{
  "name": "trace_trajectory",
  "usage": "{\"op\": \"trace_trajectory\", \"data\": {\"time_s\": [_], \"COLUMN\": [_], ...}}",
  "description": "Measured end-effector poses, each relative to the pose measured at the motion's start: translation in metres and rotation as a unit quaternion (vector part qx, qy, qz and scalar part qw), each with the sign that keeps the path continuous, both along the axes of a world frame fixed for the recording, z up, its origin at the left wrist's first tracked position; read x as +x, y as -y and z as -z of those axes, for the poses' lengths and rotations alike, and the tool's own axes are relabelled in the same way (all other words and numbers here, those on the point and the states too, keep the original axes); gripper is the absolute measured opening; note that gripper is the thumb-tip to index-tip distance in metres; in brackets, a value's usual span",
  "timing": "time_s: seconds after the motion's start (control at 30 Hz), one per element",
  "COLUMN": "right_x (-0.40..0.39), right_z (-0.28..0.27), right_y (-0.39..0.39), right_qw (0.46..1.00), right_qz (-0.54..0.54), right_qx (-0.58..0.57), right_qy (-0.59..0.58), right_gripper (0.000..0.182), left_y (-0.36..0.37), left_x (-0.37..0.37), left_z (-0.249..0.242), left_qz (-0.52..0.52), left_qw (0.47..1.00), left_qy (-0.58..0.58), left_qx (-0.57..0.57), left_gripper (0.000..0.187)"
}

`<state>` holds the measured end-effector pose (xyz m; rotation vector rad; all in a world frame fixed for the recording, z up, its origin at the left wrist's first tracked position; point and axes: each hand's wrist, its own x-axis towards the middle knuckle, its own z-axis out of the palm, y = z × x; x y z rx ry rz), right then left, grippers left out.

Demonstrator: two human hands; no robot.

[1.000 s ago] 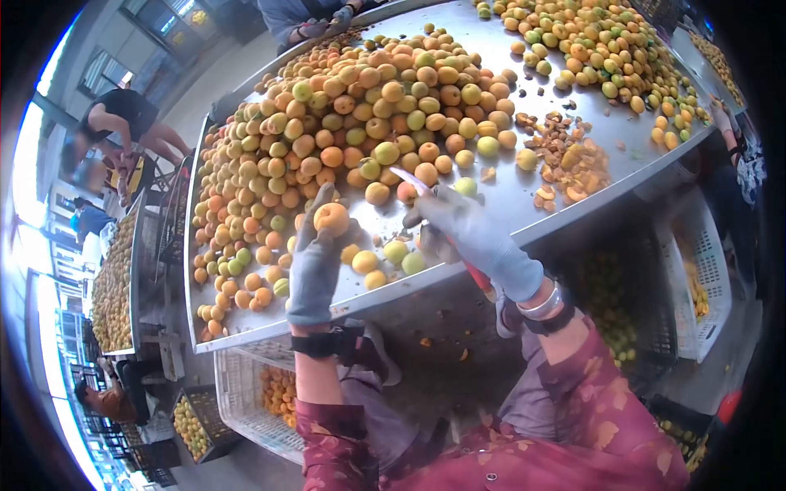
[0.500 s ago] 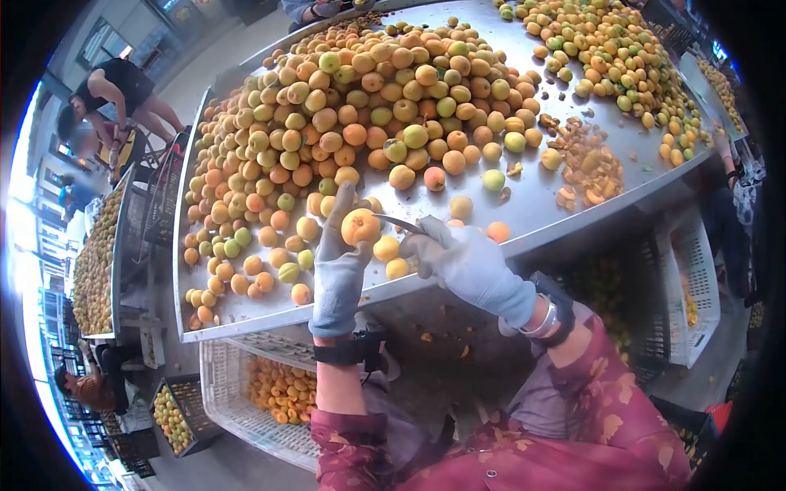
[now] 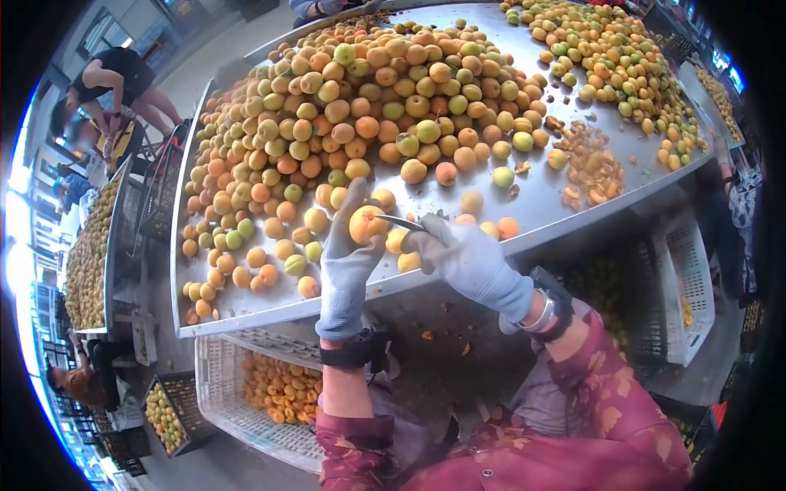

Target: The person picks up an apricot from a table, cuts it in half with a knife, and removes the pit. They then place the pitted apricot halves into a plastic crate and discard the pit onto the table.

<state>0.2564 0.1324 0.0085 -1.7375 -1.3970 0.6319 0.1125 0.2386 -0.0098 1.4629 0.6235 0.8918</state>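
My left hand (image 3: 348, 266), in a grey and white glove, holds an orange apricot (image 3: 366, 224) between thumb and fingers over the table's front edge. My right hand (image 3: 471, 262), gloved the same way, is closed round a small knife (image 3: 399, 222). The blade points left, and its tip meets the apricot's upper right side. Behind both hands a large heap of apricots (image 3: 327, 114) lies on the metal table (image 3: 532, 225). A few loose ones lie close around my fingers.
Below the table edge stands a white crate (image 3: 221, 385) of halved apricots. Cut pieces (image 3: 594, 168) lie on the table at the right, near a second heap (image 3: 606, 65). Another white crate (image 3: 692, 286) is at the right. People work at the left and the far side.
The view has shifted slightly. The knife tip now reaches further over the apricot, which both hands still keep in nearly the same place.
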Motion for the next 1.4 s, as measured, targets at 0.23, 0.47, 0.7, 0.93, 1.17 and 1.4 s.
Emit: {"op": "trace_trajectory", "data": {"time_s": [0.23,0.47,0.7,0.93,1.17,1.4], "right_x": [0.005,0.012,0.058,0.063,0.056,0.04], "right_z": [0.002,0.003,0.032,0.032,-0.002,0.03], "right_y": [-0.007,-0.01,-0.017,-0.023,-0.018,-0.017], "right_qw": [0.979,0.961,0.989,0.886,0.809,0.906], "right_qz": [0.04,0.08,-0.043,0.085,0.064,0.02], "right_qx": [0.018,0.164,0.13,-0.003,0.029,0.209], "right_qy": [-0.201,-0.207,-0.064,-0.455,-0.583,0.368], "right_gripper": [0.029,0.042,0.036,0.045,0.032,0.046], "left_y": [0.0,0.017,0.022,0.022,0.018,0.019], "left_x": [0.001,0.01,0.011,0.012,0.011,0.011], "left_z": [0.004,0.008,0.009,0.007,0.011,0.02], "left_qz": [0.025,0.072,0.165,0.133,0.104,0.132], "left_qw": [0.996,0.993,0.969,0.975,0.962,0.973], "left_qy": [-0.029,-0.066,0.076,0.086,0.141,0.05], "left_qx": [0.08,0.062,-0.165,-0.156,-0.209,-0.182], "left_gripper": [0.062,0.06,0.055,0.065,0.06,0.061]}}
